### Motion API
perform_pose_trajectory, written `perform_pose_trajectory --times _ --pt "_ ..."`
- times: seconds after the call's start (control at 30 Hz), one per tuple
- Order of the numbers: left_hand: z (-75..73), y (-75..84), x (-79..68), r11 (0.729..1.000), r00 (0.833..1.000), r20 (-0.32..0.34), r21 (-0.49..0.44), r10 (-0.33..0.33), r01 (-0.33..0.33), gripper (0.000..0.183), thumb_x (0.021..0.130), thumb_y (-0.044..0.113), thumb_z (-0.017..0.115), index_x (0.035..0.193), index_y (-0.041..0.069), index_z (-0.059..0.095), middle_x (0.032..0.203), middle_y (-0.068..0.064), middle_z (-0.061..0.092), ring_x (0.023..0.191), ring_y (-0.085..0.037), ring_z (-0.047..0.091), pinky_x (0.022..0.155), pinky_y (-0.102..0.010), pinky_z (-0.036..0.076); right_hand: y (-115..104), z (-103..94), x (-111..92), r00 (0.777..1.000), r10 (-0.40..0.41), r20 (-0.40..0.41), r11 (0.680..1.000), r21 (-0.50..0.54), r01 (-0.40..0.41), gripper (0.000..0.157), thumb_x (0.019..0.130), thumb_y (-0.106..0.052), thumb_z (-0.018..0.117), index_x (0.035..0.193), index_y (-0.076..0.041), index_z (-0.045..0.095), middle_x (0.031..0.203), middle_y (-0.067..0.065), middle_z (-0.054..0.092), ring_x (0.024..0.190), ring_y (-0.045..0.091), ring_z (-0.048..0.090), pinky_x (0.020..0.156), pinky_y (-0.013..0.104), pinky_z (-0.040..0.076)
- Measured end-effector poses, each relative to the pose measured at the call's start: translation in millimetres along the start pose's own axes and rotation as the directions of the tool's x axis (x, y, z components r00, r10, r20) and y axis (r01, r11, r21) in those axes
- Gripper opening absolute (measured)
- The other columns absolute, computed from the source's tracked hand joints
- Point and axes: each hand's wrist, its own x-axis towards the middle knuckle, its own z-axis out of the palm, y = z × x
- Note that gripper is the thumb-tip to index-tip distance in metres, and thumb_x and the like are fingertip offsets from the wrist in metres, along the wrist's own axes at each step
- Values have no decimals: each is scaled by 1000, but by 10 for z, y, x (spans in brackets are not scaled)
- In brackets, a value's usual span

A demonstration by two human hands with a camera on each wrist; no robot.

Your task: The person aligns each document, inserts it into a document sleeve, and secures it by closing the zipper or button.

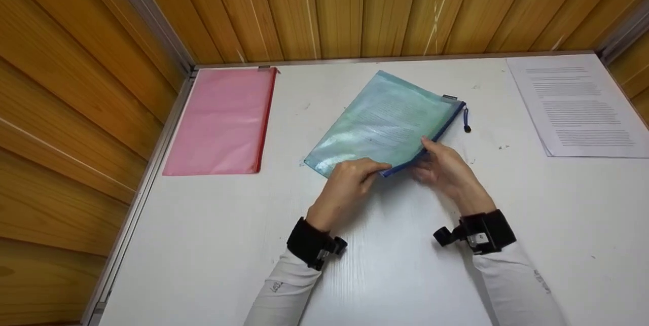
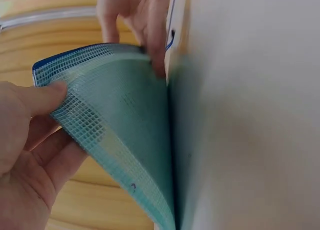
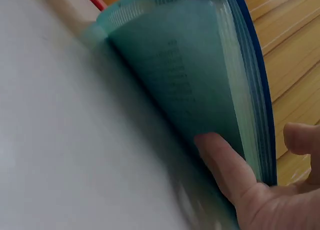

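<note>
A translucent teal mesh zip pouch [image 1: 400, 113] with a dark blue zip edge and printed paper inside lies slanted near the middle, its near side raised off the table. My left hand [image 1: 350, 179] pinches its near corner, thumb on one face and fingers behind, as the left wrist view shows. At the zip edge is my right hand [image 1: 448, 169]. In the right wrist view, a straight finger [image 3: 225, 162] touches the pouch's underside, while the thumb [image 3: 300, 139] stands apart beyond the zip. A blue zip pull [image 1: 466, 120] hangs at the far right corner.
A pink zip pouch [image 1: 220, 120] with a red zip edge lies flat at the left. Printed sheets [image 1: 583, 105] lie at the right. Wooden panels [image 1: 339, 9] rise behind the white table [image 1: 203, 245] and on its left side.
</note>
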Motion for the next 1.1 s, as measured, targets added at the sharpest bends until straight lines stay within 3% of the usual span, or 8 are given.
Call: perform_pose_trajectory --times 0.13,0.27,0.4,0.5,0.6,0.77,0.9,1.1 --pt "82 90 8 999 997 76 45 15 -19 23 94 7 64 113 14 76 101 1 78 95 -9 73 84 -18 56 75 124 54 999 -10 -52 996 92 14 64 102 -24 55 152 -5 20 140 3 46 117 9 55 96 21 52" --pt "124 158 -7 998 992 122 57 9 -16 22 95 13 65 114 16 76 101 3 77 95 -6 72 83 -16 55 114 159 84 996 -35 -84 993 110 45 58 101 -3 46 152 -2 18 130 -1 46 122 10 49 101 18 48" --pt "113 190 -24 999 986 165 45 5 -12 22 96 23 65 114 16 75 101 4 77 94 -5 72 83 -16 54 103 112 76 996 -44 -74 997 61 48 61 100 1 39 156 -2 13 140 5 42 134 16 43 115 24 37" --pt "67 180 -34 999 982 184 37 -36 29 24 97 28 62 114 15 75 103 4 77 96 -6 72 85 -18 54 81 42 53 998 -53 -33 999 -10 53 63 101 0 38 158 -4 11 155 13 35 145 23 35 121 31 31" --pt "14 130 -54 995 978 182 28 -98 95 26 99 29 61 114 14 75 106 4 77 101 -7 72 88 -20 55 66 -52 19 998 -64 9 993 -97 64 63 102 -2 37 159 -7 10 162 16 28 147 27 35 117 33 36" --pt "-54 -4 -104 984 967 184 77 -175 163 25 99 26 61 113 11 75 107 1 77 103 -12 72 89 -26 56 47 -226 -47 997 -71 37 972 -221 78 62 103 -6 41 159 -7 15 159 21 31 126 15 57 100 24 47" --pt "-91 -97 -130 969 946 235 152 -225 193 26 98 26 62 116 10 73 113 -3 74 107 -17 70 92 -31 55 24 -352 -61 997 -73 20 953 -292 75 63 102 -8 46 158 -5 17 156 21 36 110 4 62 95 21 50" --pt "-91 -148 -102 945 899 325 238 -294 223 32 97 27 64 122 9 70 131 -10 67 120 -25 65 100 -38 53 -19 -487 -46 995 -79 -67 898 -438 42 64 100 -10 52 154 6 21 121 6 59 94 3 64 86 21 54"
